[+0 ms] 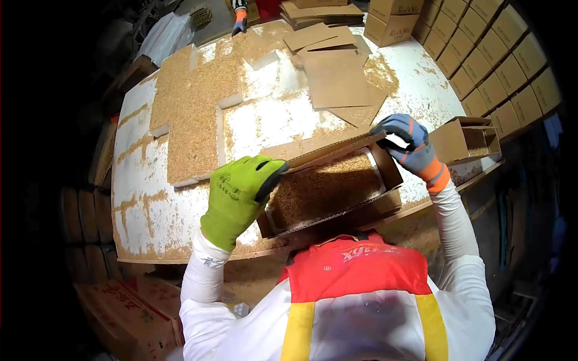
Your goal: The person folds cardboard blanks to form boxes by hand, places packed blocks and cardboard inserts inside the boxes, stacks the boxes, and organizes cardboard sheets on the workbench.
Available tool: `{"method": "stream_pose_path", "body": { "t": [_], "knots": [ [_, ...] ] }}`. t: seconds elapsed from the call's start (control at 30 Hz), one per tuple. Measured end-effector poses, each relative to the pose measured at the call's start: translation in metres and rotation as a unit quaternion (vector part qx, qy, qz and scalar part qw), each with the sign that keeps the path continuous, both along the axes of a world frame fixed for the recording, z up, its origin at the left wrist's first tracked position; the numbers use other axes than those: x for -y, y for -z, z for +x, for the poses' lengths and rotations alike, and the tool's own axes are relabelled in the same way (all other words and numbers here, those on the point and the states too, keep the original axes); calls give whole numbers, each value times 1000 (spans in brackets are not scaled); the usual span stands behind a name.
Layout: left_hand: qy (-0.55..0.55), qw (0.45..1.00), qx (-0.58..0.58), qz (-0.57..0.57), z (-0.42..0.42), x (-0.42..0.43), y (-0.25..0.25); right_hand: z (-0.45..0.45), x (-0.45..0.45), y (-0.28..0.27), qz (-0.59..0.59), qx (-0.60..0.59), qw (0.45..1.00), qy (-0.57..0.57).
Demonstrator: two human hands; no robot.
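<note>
Two gloved hands are holding an open, long brown cardboard box [374,207] between them at the near edge of a white-topped table [135,216]. The left hand [232,195], in a lime-green glove with dark fingertips, is curling its fingers and thumb over the box's left end. The right hand [409,144], in a blue-grey glove with an orange cuff, is pinching the far right corner between bent fingers and thumb. Coarse golden-brown flaky filling [325,186] is lying inside the box, between both sets of fingers. Beyond the left fingers, a thick slab of tan flaky material [192,114] is covering part of the table. Flat brown cardboard sheets [337,81] are overlapping beyond the right fingers, and a smaller open carton [445,143] is standing to their right. Farther right, closed brown boxes [494,72] are standing stacked in rows. Well beyond the left fingers, another person's gloved hand [239,26] is reaching the far table edge.
</note>
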State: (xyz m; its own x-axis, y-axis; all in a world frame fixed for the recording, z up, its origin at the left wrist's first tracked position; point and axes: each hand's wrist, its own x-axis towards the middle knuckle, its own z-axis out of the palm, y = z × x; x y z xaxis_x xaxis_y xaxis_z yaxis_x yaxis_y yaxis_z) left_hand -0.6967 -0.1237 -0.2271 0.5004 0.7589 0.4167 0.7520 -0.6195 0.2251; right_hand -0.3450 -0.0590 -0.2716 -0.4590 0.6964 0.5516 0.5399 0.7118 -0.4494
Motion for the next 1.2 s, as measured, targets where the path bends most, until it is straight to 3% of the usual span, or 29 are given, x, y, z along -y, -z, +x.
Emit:
{"method": "stream_pose_path", "body": {
  "t": [0.1,0.13,0.23,0.33,0.43,0.47,0.57,0.6,0.7,0.73,0.8,0.87,0.9,0.97,1.13,1.2],
  "knots": [
    [-7,998,-66,-5,-2,0,19,-18,-6,17,93,93,991,6],
    [-10,993,-112,-21,0,3,25,-21,-10,34,51,218,974,38],
    [-27,985,-171,-15,12,3,30,-41,-9,33,-20,351,929,118],
    [-32,988,-153,-5,19,-13,27,-24,-12,61,43,89,992,76],
    [-45,980,-190,-33,33,-24,26,-22,-10,48,-8,-22,998,57],
    [-38,984,-176,2,35,-25,27,-21,-10,54,-19,-30,997,66],
    [-20,973,-221,-57,53,-29,31,-17,-12,63,36,98,986,128],
    [-22,959,-278,-40,63,-28,35,-17,-11,63,2,167,973,158],
    [18,968,-247,-35,62,-26,34,-12,-11,56,-43,191,972,131],
    [51,975,-209,64,53,-19,32,-11,-9,50,-5,155,982,107],
    [26,956,-291,-29,65,-3,26,-11,1,38,69,78,993,60],
    [21,946,-302,-120,74,20,33,-6,10,26,61,121,990,-24],
    [80,960,-233,-135,70,30,45,-3,15,20,56,143,986,-68],
    [86,954,-147,-246,64,47,47,-2,27,18,-35,291,944,-149],
    [84,958,-129,-242,44,42,83,-20,27,10,-148,512,827,-179],
    [76,969,-120,-201,41,43,89,-29,13,20,-166,490,835,-187]
  ]
}}
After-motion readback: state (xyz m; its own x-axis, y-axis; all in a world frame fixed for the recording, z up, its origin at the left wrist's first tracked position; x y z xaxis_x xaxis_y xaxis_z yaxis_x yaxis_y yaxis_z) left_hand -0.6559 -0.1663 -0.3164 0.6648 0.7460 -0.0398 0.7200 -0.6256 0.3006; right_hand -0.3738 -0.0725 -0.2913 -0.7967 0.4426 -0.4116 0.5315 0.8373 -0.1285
